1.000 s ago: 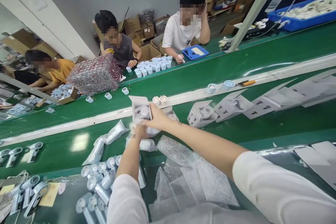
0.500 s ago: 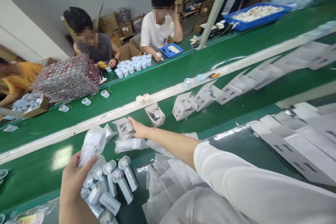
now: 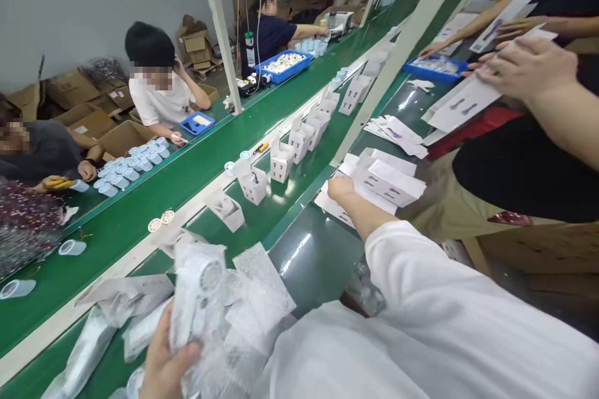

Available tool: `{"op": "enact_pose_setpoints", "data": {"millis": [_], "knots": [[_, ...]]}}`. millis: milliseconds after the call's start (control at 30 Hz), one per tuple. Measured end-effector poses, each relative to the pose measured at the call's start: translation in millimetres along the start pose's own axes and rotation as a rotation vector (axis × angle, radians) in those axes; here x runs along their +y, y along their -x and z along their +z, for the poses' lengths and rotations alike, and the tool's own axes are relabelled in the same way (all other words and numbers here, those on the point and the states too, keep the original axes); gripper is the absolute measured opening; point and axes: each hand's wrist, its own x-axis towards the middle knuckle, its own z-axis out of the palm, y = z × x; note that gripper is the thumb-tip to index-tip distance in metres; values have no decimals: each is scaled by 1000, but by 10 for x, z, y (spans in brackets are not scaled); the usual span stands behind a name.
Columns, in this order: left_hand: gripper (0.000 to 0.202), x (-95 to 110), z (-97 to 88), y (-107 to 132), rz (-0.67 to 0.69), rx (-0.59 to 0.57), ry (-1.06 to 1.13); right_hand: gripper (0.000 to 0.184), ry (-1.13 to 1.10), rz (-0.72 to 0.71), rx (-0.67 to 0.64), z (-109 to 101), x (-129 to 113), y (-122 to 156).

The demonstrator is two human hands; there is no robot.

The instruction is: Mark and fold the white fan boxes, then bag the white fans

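Observation:
My left hand [image 3: 171,355] is closed around a small handheld fan [image 3: 206,280] in a clear bubble-wrap pouch, its round head upward. Far to the right, my right hand [image 3: 340,188] has its fingers curled at the left edge of a pile of white printed cartons [image 3: 388,181]; its fingertips are partly hidden. Beside and under the left hand lie empty bubble-wrap pouches [image 3: 257,287] and another wrapped fan [image 3: 88,349]. On the green belt, an open white carton [image 3: 226,211] with something inside stands ahead of the left hand.
More open cartons [image 3: 281,161] line the belt [image 3: 299,224]. A slanting white post [image 3: 402,56] rises beside the right hand. Co-workers sit across the belt; another person's hands [image 3: 528,68] hold flat cartons at right. Blue cups [image 3: 133,165] and a blue tray [image 3: 285,68] stand opposite.
My view has swung right. My right hand has let go of the open carton on the belt and moved to the carton pile. The left hand still holds the wrapped fan.

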Motion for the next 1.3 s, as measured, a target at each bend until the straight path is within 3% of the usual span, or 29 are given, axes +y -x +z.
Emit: {"op": "enact_pose_setpoints", "data": {"millis": [133, 267, 367, 500, 567, 633, 733, 800, 933, 1000, 1067, 1167, 1233, 1300], "knots": [[74, -28, 630, -60, 66, -251, 74, 37, 65, -54, -141, 210, 204, -142], [66, 39, 853, -89, 167, -396, -114, 25, 64, -267, -153, 141, 145, -28], [58, 227, 952, -87, 297, -406, -255, 20, 19, -466, -84, 10, 29, 249], [49, 569, 1202, -20, 603, -388, -476, 25, -214, -691, 212, 38, -196, 767], [46, 713, 1351, 34, 768, -369, -685, 21, -384, -754, 343, 181, -328, 991], [41, 816, 1494, 91, 831, -359, -1057, 17, -521, -774, 365, 365, -461, 1167], [33, 896, 1727, 150, 716, -461, -1660, 22, -645, -790, 307, 596, -629, 1356], [27, 900, 1927, 142, 653, -579, -1848, 24, -667, -802, 278, 670, -687, 1439], [35, 778, 2350, 42, 549, -736, -1952, 16, -608, -764, 245, 688, -616, 1521], [45, 663, 2439, 15, 604, -768, -1951, 11, -583, -744, 209, 679, -514, 1549], [45, 519, 2392, 22, 827, -701, -1857, 11, -582, -721, 164, 663, -416, 1578], [24, 236, 2184, 52, 1108, -563, -1697, 21, -533, -681, 76, 603, -346, 1603], [24, 2, 2077, 46, 1087, -602, -1689, 28, -434, -686, -17, 549, -361, 1595], [39, -239, 2041, 13, 1012, -594, -1677, 31, -333, -715, -131, 514, -405, 1569]]}}
